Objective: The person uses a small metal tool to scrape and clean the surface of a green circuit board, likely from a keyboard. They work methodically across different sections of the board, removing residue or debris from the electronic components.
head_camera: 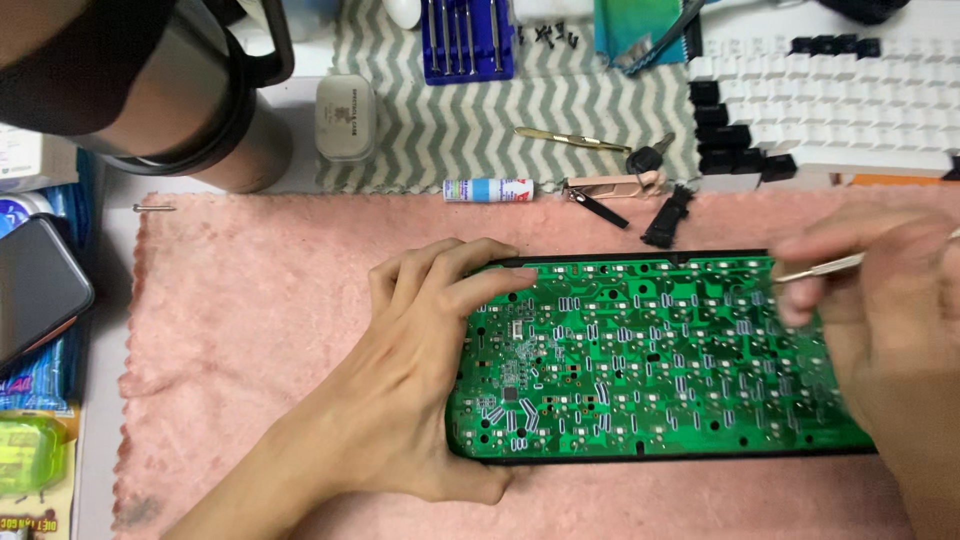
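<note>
The head view looks down on a green circuit board (650, 360) lying flat in a black frame on a pink towel (250, 330), at the centre and right of the picture.

The left hand (420, 380) grips the board's left end: the index finger curls over the top left corner, the thumb presses under the bottom left corner, and the other fingers are folded against the left edge. Its fingers are clamped on the board.

The right hand (880, 320) is blurred and hovers over the board's right end. Its fingers are pinched together on a thin metal tool (820, 268), which looks like tweezers, with the tip pointing left above the upper right part of the board. Whether the tip touches the board I cannot tell.

Behind the towel lies a grey and white zigzag mat (560, 110). On it sit a blue case of screwdrivers (466, 40), a small grey box (345, 117), brass tweezers (572, 139), a small white tube (488, 189) and a key (648, 156). At the top right is a keyboard (830, 110) with white and black keycaps. A steel mug (190, 90) stands at the top left, and a dark phone (35, 285) lies at the left edge.
</note>
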